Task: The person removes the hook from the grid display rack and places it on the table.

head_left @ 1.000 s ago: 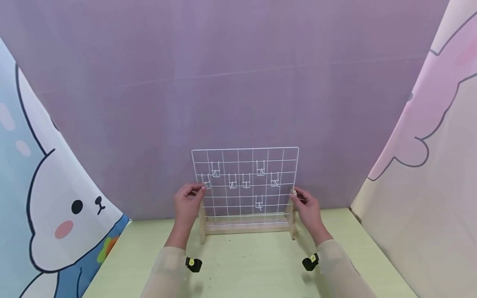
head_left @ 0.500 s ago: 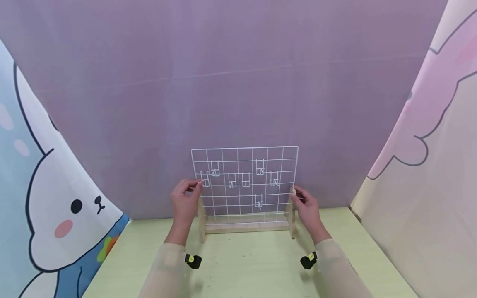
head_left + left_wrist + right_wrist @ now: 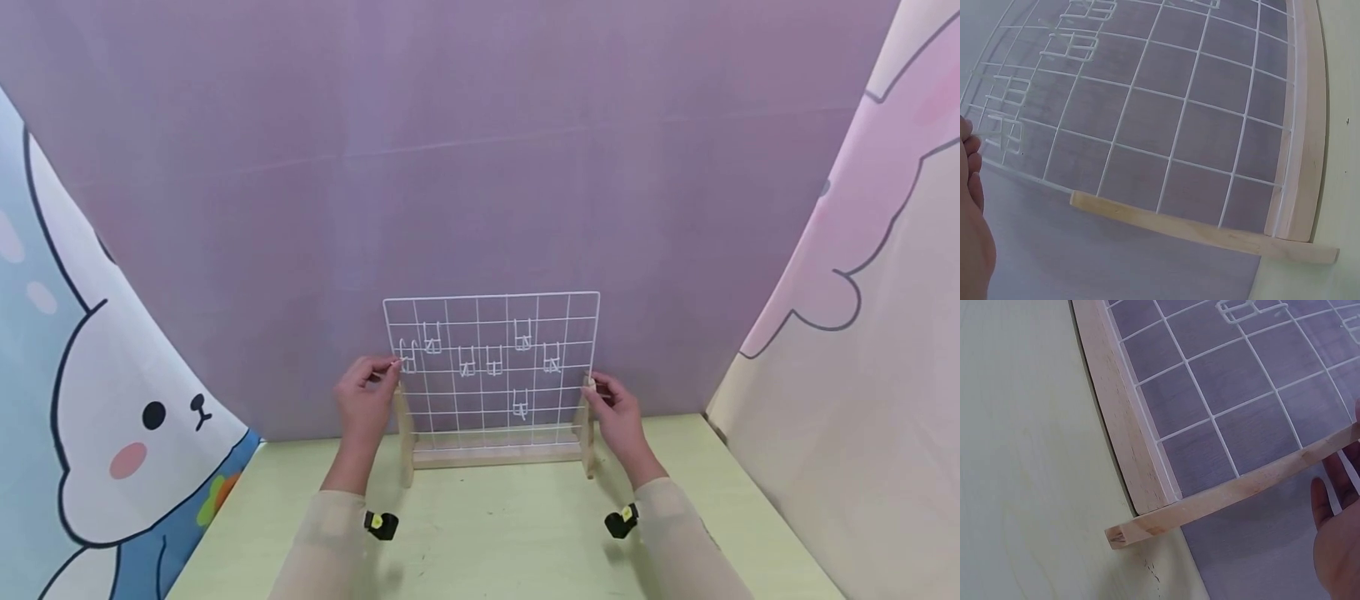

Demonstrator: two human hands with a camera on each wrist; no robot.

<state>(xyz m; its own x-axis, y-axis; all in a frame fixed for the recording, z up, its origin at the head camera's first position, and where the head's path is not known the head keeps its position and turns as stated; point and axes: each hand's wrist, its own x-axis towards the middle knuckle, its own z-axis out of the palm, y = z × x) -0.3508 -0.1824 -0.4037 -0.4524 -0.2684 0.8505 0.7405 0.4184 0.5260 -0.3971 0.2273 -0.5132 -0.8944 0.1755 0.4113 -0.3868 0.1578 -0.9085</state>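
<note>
White wire grid (image 3: 491, 367) in wooden stand (image 3: 495, 457), upright on worktop (image 3: 495, 533), between our hands. Left hand (image 3: 365, 406): grip pinches a small white hook (image 3: 406, 357) at grid's left edge. Right hand (image 3: 617, 417): fingertips curl around the stand's right post.

No readable text, labels, brand names, numbers or signs were visible anywhere, none on the white wire grid (image 3: 491, 367), none on its wooden stand (image 3: 495, 457), none on the cartoon-printed backdrop panels (image 3: 112, 400).
</note>
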